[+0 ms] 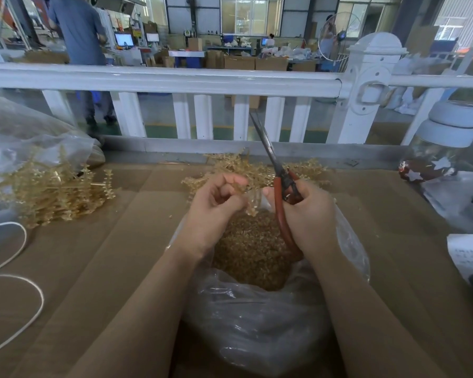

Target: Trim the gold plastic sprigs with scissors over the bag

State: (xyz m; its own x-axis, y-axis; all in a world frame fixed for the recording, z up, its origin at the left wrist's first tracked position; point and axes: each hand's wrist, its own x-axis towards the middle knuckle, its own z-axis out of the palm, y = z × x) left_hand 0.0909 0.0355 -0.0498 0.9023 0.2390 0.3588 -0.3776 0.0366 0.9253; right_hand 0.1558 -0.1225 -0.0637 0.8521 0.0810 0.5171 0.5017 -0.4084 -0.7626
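A gold sprig (253, 199) hangs directly above the open mouth of the clear bag (257, 317), so cut pieces should drop onto the trimmings already inside. The left hand (216, 205) pinches it with curled fingers. The right hand (309, 214) grips the red-handled scissors (277, 186), blades together and pointing up, away from the sprig. More sprigs wait just beyond (257, 167) and in a pile at left (52, 189) on the cardboard-covered desk (107, 241).

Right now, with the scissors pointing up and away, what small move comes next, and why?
Probably tip the scissors down toward the sprig. The right hand holds them with the blades closed, pointing at the railing, while the left hand pinches the sprig above the open bag of trimmings, not yet cut.
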